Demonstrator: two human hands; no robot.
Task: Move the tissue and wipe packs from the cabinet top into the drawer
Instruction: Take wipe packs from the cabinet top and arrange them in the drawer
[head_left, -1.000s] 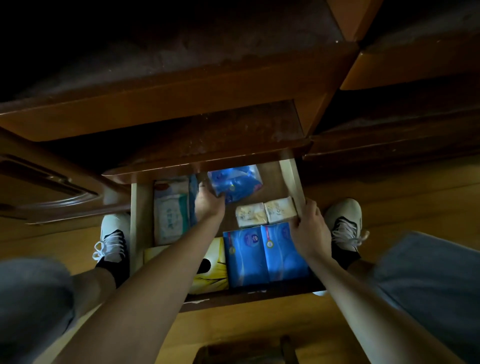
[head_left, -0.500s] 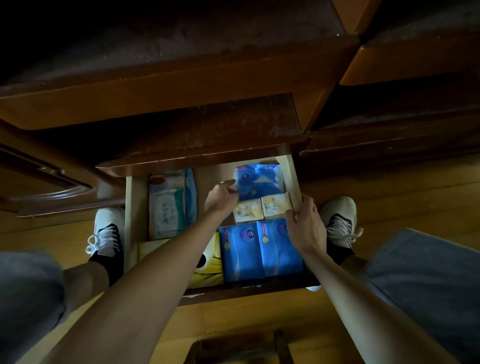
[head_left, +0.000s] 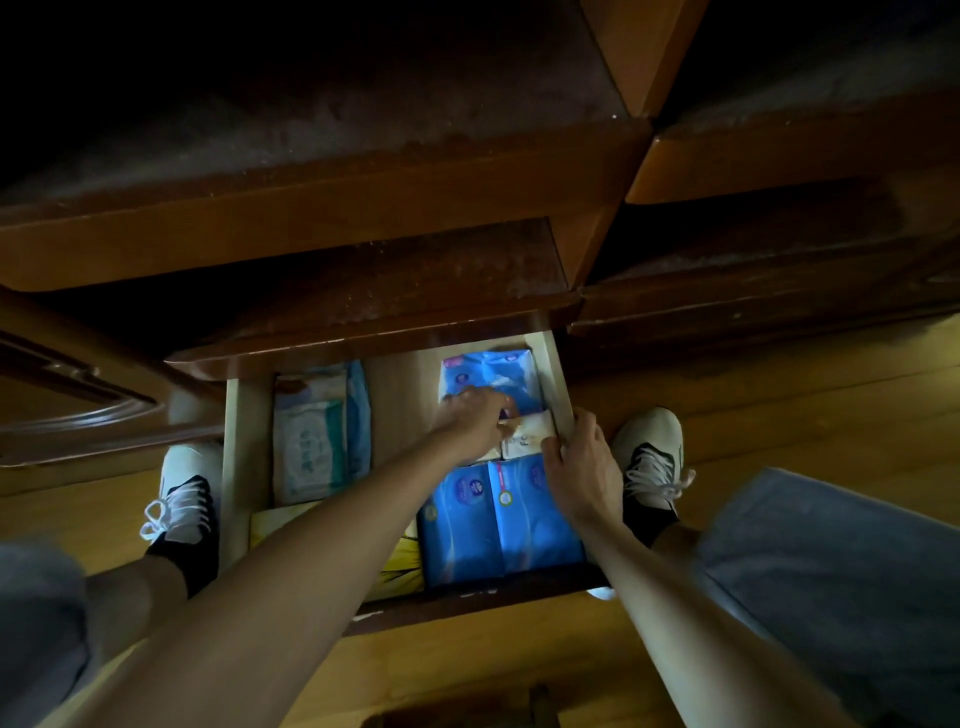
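The drawer (head_left: 236, 467) stands pulled out, with pale wooden walls. A blue tissue pack (head_left: 493, 371) lies in its back right corner, and my left hand (head_left: 470, 421) presses on that pack's near edge. Just in front lie small cream tissue packs (head_left: 530, 441), partly hidden by both hands. My right hand (head_left: 579, 470) grips the drawer's right wall, thumb touching a cream pack. Two blue tissue packs (head_left: 498, 522) fill the front right. A white-green wipe pack (head_left: 309, 441) lies at the left. A yellow tissue box (head_left: 402, 569) sits under my left forearm.
Bare drawer floor (head_left: 402, 395) shows between the wipe pack and the back blue pack. The dark cabinet top (head_left: 311, 104) lies above in shadow. An open cabinet door (head_left: 78, 395) juts out at left. My shoes (head_left: 184, 493) flank the drawer on the wooden floor.
My left hand carried the blue pack from the drawer's middle to the back right corner and set it flat behind the cream packs. My right hand stayed at the right wall.
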